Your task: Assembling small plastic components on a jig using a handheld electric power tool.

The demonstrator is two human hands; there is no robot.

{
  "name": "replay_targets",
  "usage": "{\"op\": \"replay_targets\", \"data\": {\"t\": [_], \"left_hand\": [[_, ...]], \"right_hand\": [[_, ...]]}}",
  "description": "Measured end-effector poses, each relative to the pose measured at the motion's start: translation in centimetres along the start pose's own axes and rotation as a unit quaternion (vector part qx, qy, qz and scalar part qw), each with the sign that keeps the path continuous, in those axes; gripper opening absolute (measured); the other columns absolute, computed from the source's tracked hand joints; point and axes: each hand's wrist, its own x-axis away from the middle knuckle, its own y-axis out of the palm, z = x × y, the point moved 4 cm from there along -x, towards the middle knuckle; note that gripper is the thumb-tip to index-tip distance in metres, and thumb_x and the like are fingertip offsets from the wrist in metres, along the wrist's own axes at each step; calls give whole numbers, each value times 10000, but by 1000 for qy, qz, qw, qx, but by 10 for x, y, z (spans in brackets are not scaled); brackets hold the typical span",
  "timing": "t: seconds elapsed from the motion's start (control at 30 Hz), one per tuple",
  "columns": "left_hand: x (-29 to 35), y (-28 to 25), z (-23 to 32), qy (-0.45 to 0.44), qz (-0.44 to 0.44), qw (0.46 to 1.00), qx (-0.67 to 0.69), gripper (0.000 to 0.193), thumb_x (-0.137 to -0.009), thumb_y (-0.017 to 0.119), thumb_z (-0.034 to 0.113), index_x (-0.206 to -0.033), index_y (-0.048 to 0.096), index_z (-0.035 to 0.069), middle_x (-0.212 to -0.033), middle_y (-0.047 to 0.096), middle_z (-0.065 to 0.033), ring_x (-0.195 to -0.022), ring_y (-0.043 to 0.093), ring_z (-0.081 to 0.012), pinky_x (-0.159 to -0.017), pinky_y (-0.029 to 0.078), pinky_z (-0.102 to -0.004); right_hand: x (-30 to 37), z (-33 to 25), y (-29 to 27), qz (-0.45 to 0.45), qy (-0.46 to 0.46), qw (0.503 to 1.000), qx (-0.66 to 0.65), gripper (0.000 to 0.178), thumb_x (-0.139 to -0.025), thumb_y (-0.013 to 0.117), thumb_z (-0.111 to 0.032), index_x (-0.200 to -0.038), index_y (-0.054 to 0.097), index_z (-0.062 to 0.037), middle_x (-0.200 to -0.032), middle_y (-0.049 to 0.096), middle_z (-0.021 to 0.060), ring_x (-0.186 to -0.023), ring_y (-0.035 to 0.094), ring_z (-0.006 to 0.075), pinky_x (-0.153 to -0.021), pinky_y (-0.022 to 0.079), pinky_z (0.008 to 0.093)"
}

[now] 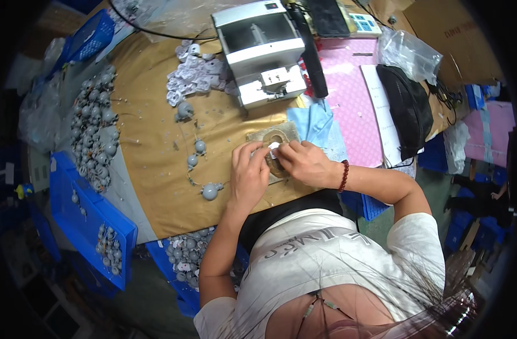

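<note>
Both my hands come together over a square, tan-grey block (289, 130) with a round recess. A small white part (274, 147) is pinched between the fingertips of my left hand (249, 174) and my right hand (310, 164). My fingers hide most of it, so its exact kind does not show. Left of my left hand lie several grey ball-shaped parts (210, 191) with thin wires on the brown tabletop covering (151, 169). Farther back is a pile of white-lilac plastic pieces (193, 73).
A white-and-black machine (261, 53) stands behind my hands. Many grey balls (93, 124) are heaped at the left, above a blue tray (94, 220). A blue cloth (315, 123), pink sheet (360, 107) and black bag (408, 107) lie at the right.
</note>
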Motion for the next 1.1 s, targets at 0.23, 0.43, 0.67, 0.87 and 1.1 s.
{"op": "replay_targets", "data": {"t": [0.23, 0.43, 0.67, 0.87, 1.1], "left_hand": [[25, 22, 13, 54, -57, 980, -181, 526, -804, 672, 54, -1325, 603, 52, -1355, 564, -88, -1272, 494, -330, -1034, 402, -501], [26, 28, 13, 49, -68, 977, -195, 558, -753, 716, 19, -1299, 627, 90, -1331, 573, -97, -1284, 488, -325, -1050, 389, -487], [21, 29, 10, 54, -68, 979, -184, 520, -754, 711, 16, -1265, 650, 91, -1294, 580, -93, -1298, 483, -332, -1044, 401, -483], [20, 24, 11, 44, -62, 982, -175, 537, -743, 708, 7, -1268, 654, 105, -1269, 585, -88, -1307, 478, -344, -1046, 402, -483], [21, 26, 7, 45, -71, 983, -163, 541, -726, 714, -2, -1256, 662, 93, -1259, 592, -98, -1307, 485, -337, -1042, 406, -477]], "right_hand": [[11, 11, 3, -1, 21, 997, -79, 377, -776, 674, -94, -1147, 698, -32, -1141, 601, 118, -1062, 583, 273, -895, 471, 384], [41, 82, -22, 99, 274, 873, -392, 422, -851, 669, 5, -1270, 640, -28, -1270, 606, 164, -1193, 578, 339, -1025, 458, 407], [49, 54, -14, -7, 167, 948, -270, 431, -806, 733, -14, -1203, 568, -52, -1244, 603, 185, -1149, 582, 378, -1003, 466, 454], [49, 52, 0, 87, 297, 911, -273, 352, -814, 708, -14, -1148, 605, -56, -1028, 613, 102, -857, 609, 231, -774, 508, 338], [34, 55, 3, 59, 398, 565, -721, 348, -900, 681, -26, -1240, 610, -18, -802, 625, -20, -613, 551, 23, -532, 438, 187]]}}
